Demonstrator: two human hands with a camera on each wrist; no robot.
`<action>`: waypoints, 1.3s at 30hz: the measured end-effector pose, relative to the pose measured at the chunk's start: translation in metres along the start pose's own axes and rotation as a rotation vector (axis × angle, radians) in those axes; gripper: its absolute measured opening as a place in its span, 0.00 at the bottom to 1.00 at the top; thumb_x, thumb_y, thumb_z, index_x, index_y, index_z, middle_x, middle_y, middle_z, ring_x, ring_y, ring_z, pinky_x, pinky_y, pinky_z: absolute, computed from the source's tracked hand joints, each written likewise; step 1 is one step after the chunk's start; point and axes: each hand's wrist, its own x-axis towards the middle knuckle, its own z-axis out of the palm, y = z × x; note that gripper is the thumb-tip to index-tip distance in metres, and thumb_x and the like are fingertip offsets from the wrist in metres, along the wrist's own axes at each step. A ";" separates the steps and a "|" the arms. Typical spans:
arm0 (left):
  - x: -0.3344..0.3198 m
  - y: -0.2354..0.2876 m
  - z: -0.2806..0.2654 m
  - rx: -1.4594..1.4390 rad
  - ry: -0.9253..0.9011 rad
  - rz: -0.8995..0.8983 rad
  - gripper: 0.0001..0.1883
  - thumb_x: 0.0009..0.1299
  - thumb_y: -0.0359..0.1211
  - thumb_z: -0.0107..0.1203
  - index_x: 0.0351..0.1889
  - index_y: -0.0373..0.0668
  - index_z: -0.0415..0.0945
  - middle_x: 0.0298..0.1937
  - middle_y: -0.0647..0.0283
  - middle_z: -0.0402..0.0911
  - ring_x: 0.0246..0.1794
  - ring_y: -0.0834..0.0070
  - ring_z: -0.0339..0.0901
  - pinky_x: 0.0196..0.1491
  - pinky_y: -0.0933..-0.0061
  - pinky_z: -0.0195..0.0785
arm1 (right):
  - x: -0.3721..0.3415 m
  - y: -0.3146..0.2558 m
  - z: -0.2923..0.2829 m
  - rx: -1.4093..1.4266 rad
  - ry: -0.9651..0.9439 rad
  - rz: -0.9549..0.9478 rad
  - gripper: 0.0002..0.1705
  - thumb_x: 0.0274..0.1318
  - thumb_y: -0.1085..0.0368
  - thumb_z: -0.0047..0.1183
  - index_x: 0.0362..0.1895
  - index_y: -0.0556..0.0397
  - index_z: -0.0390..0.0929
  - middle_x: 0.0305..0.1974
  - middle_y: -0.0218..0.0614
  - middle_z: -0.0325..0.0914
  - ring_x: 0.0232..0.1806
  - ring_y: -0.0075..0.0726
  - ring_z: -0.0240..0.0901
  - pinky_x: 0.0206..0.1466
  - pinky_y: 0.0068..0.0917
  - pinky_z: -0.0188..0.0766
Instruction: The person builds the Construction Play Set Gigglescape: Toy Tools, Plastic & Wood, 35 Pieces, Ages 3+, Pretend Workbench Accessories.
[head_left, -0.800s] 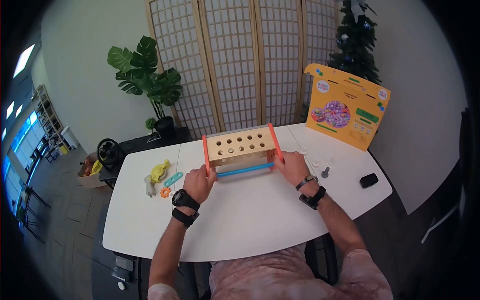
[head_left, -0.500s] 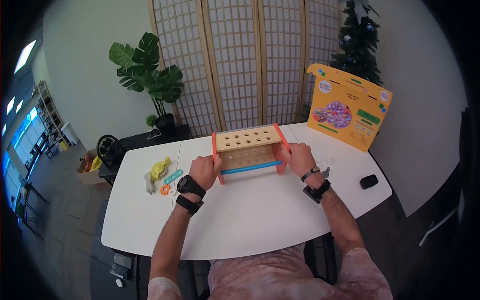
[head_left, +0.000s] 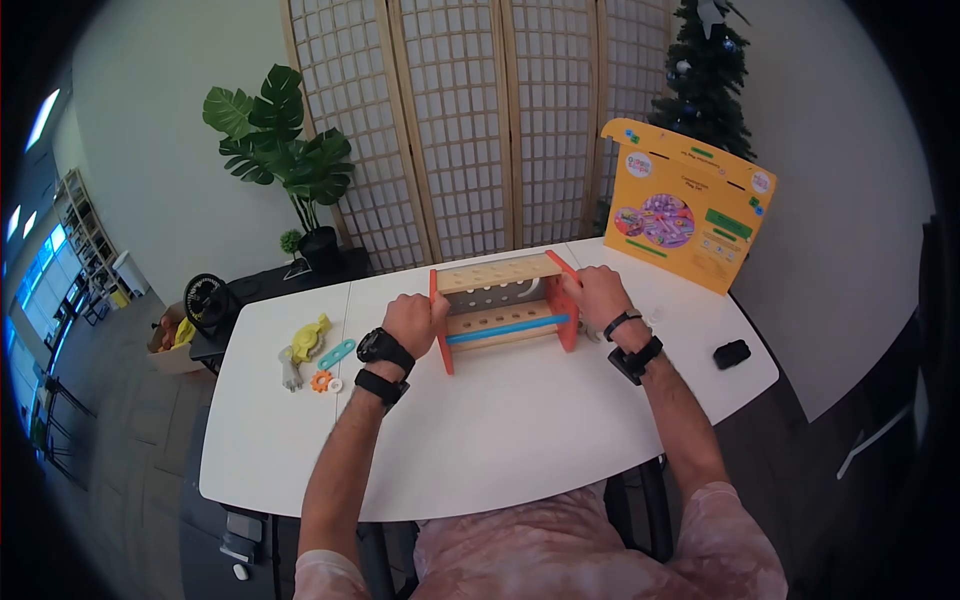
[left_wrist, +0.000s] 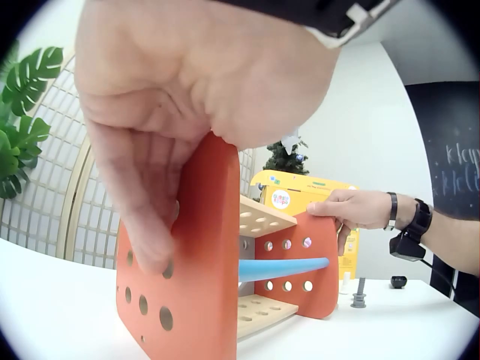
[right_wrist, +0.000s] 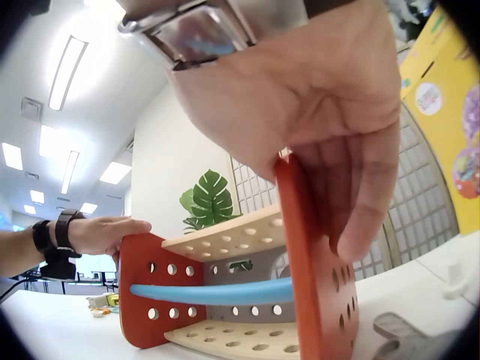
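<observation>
A toy workbench (head_left: 495, 273) with red side panels, perforated wooden boards and a grey back stands on the white table. My left hand (head_left: 413, 322) grips the upper edge of its left red panel (left_wrist: 206, 255), thumb inside and fingers down the outer face. Likewise, my right hand (head_left: 602, 297) holds the top of the right red panel (right_wrist: 322, 292). A blue rod (head_left: 508, 328) spans the two panels at the front. In the left wrist view, a grey bolt (left_wrist: 359, 294) stands beyond the right panel.
On the table's left lie a yellow piece (head_left: 308, 340), a teal strip with holes (head_left: 337, 355), an orange gear (head_left: 321, 381) and a white ring (head_left: 336, 385). A black object (head_left: 732, 354) sits far right, before a yellow box (head_left: 685, 205). Behind is a folding screen (head_left: 460, 130).
The workbench has turned, its top board now seen nearly edge-on and its grey back and lower board showing. Both hands have shifted from its lower front to the panels' upper edges.
</observation>
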 end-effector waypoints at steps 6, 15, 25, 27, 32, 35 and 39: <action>-0.026 0.000 -0.033 -0.475 -0.095 -0.335 0.39 0.85 0.62 0.43 0.29 0.37 0.87 0.22 0.54 0.85 0.27 0.51 0.85 0.40 0.52 0.79 | -0.004 0.021 -0.046 0.402 -0.078 0.217 0.34 0.79 0.44 0.49 0.31 0.61 0.87 0.21 0.40 0.84 0.19 0.33 0.82 0.31 0.31 0.80; -0.098 -0.040 -0.049 -0.341 -0.084 -0.394 0.16 0.74 0.47 0.67 0.36 0.44 0.91 0.26 0.59 0.89 0.27 0.62 0.88 0.34 0.63 0.78 | 0.005 0.072 0.015 0.019 -0.230 0.097 0.09 0.61 0.64 0.67 0.37 0.58 0.90 0.29 0.45 0.89 0.26 0.40 0.87 0.35 0.35 0.85; -0.136 -0.055 -0.060 -0.314 -0.004 -0.374 0.14 0.74 0.42 0.68 0.36 0.40 0.88 0.23 0.62 0.88 0.20 0.74 0.85 0.29 0.73 0.76 | 0.036 0.076 0.072 -0.257 -0.280 0.181 0.22 0.47 0.56 0.77 0.42 0.58 0.91 0.45 0.54 0.90 0.47 0.56 0.90 0.55 0.45 0.87; -0.140 -0.057 -0.058 -0.303 0.002 -0.398 0.14 0.74 0.42 0.68 0.36 0.40 0.88 0.23 0.62 0.88 0.20 0.73 0.86 0.29 0.73 0.76 | 0.037 0.080 0.068 -0.268 -0.302 0.176 0.22 0.47 0.56 0.76 0.42 0.59 0.91 0.44 0.54 0.90 0.48 0.56 0.90 0.55 0.45 0.87; -0.148 -0.061 -0.053 -0.333 -0.026 -0.449 0.13 0.73 0.43 0.69 0.36 0.43 0.89 0.25 0.61 0.89 0.24 0.69 0.87 0.31 0.70 0.77 | 0.031 0.084 0.057 -0.271 -0.310 0.163 0.24 0.46 0.55 0.77 0.42 0.60 0.90 0.44 0.55 0.90 0.47 0.57 0.90 0.55 0.44 0.87; -0.153 -0.063 -0.052 -0.355 -0.039 -0.510 0.12 0.71 0.44 0.70 0.36 0.46 0.90 0.27 0.60 0.89 0.27 0.66 0.88 0.33 0.66 0.78 | 0.028 0.075 0.033 -0.204 -0.228 0.177 0.24 0.45 0.54 0.77 0.39 0.61 0.90 0.43 0.55 0.90 0.46 0.57 0.89 0.55 0.44 0.86; -0.161 -0.070 -0.053 -0.364 -0.021 -0.513 0.12 0.72 0.43 0.70 0.36 0.45 0.90 0.26 0.60 0.89 0.27 0.66 0.89 0.34 0.66 0.80 | 0.022 0.071 0.008 -0.088 -0.069 0.181 0.28 0.44 0.54 0.78 0.44 0.61 0.86 0.38 0.52 0.89 0.38 0.50 0.89 0.46 0.39 0.86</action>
